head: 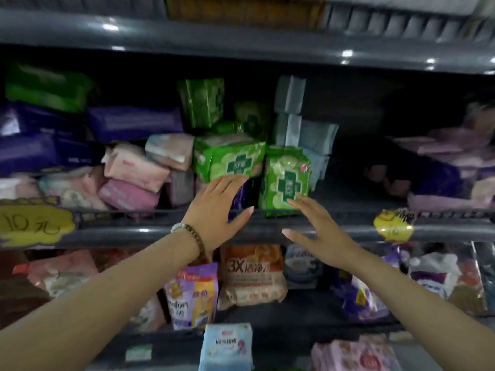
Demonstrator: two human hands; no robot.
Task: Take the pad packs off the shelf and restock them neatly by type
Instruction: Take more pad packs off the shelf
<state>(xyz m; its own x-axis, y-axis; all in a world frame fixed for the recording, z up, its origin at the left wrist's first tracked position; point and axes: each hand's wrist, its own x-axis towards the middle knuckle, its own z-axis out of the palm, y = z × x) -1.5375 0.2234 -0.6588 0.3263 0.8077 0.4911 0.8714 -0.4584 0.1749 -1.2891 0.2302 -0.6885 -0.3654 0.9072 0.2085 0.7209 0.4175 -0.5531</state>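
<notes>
Upright green pack (285,179) just beyond right grip (318,228), left grip (214,207) alongside

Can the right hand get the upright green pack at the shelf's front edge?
Probably yes. The right hand is open just in front of the upright green pack, with nothing between them.

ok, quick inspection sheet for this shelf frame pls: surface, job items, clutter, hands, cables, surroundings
Surface: grey shelf with a low front rail, dim inside.
Job's things: green packs upright at centre; pink packs heaped loosely to their left; purple packs stacked behind; pale blue packs at the back.
Clutter: yellow price tags on the shelf edge.
Hands: left hand and right hand open, held out near the green packs, holding nothing.
Cables: nothing seen.
Surroundings: bagged goods on the shelf below.
</notes>
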